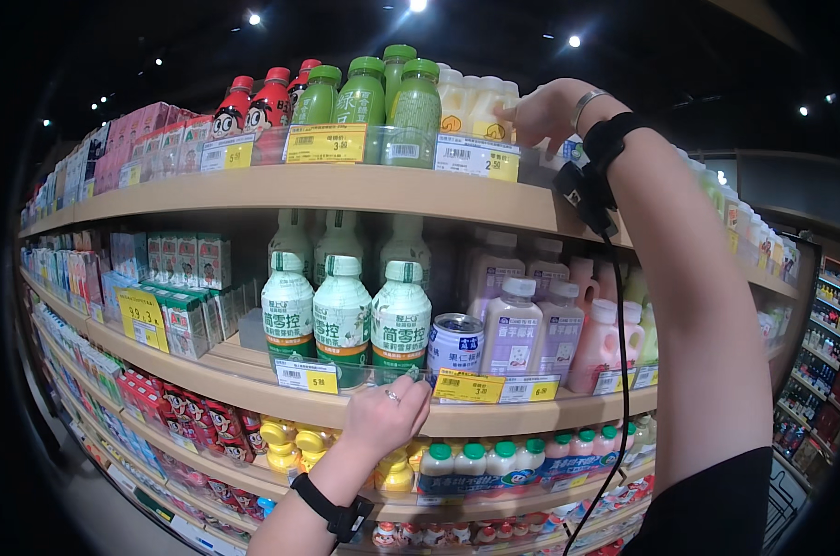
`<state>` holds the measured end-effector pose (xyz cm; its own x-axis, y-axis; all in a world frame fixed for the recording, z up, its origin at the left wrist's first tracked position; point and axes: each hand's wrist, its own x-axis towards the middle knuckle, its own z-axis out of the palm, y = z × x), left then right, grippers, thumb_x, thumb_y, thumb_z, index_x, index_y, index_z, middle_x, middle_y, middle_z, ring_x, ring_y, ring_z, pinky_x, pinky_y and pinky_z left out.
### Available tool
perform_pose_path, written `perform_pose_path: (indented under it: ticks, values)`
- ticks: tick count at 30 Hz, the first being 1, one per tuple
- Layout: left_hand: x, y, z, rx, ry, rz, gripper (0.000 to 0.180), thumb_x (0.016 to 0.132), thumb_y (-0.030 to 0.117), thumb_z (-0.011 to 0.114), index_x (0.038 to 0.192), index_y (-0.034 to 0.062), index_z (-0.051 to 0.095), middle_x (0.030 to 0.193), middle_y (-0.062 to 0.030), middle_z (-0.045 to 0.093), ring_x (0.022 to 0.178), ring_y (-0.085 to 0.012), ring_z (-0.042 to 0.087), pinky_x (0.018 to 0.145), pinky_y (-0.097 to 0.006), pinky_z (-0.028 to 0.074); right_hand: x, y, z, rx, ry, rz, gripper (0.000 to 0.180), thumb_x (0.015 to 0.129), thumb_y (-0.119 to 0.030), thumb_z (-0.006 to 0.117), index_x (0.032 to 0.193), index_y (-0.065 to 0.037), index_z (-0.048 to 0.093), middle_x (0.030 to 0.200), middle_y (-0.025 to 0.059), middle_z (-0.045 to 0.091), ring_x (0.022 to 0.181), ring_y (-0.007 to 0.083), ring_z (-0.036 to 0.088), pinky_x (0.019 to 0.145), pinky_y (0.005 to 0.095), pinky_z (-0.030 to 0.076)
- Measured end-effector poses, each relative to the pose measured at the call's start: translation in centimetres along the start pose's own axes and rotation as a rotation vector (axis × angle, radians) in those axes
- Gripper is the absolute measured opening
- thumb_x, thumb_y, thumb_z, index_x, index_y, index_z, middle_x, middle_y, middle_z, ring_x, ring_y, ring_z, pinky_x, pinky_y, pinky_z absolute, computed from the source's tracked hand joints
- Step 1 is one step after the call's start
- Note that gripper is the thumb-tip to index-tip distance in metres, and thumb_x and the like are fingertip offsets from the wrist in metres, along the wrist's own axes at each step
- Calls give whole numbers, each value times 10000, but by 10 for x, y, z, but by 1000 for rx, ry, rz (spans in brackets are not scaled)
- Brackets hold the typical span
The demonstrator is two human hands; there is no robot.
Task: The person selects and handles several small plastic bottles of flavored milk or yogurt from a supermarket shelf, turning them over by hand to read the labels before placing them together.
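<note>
My right hand [552, 109] reaches over the upper shelf, bent at the wrist. Its fingers are apart and at the side of the small white-and-yellow bottles [488, 102]; some fingertips are hidden. Lower down, my left hand [389, 415], with a ring on it, has its fingers curled at the middle shelf's front edge [346, 410]. Those fingertips meet the clear rail just below a pale green bottle [400, 310]. Two similar bottles [340, 310] stand to its left. A blue-and-white can [456, 345] is to its right, beside purple-labelled bottles [511, 324].
Green bottles [412, 107] and red-capped bottles [269, 104] line the upper shelf. Pink jugs [598, 347] stand at the middle shelf's right. Green-capped bottles [471, 461] fill a lower shelf. A black cable [624, 361] hangs from my right wrist in front of the shelves.
</note>
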<state>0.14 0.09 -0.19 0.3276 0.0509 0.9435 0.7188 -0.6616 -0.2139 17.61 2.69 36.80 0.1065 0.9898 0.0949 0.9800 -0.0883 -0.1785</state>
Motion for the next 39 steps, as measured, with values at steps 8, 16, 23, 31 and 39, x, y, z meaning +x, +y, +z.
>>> perform_pose_path:
  ticks: [8,16,23,31,39]
  values:
    - [3,1,3,1,5,-35,79,700,140,603,708,104,533,595,-30,495,442,-198,496,420,-297,406,-57,47,14,65,451,-418,568,778,15,459,1295,-185,334,1266,197,378,1178,287,383,923,384,391]
    - [-6,-5,5,-452,-37,-247,80,777,0,554,855,12,541,681,-60,530,542,-125,496,502,-235,395,-243,186,114,186,360,-725,300,820,-67,501,1117,-24,486,1009,148,570,882,214,572,757,284,472]
    - [-177,59,-15,-993,-47,-480,51,816,-32,466,863,-11,468,784,-69,481,681,-124,432,624,-222,371,-425,334,317,621,103,57,236,810,-47,531,1041,1,531,906,76,601,859,166,584,720,269,475]
    - [-225,260,14,-1179,-799,-1100,200,819,-20,444,1017,14,439,645,45,341,565,-36,309,510,-171,243,-569,532,522,794,-235,1010,370,780,-217,540,1108,-50,506,911,79,604,816,159,574,717,269,462]
    - [-219,422,37,-1115,-1093,-908,203,775,-34,504,966,12,452,604,37,374,520,-27,349,469,-161,272,-633,641,742,461,-590,1012,458,661,-246,603,1068,-49,525,1026,203,552,962,330,529,821,380,440]
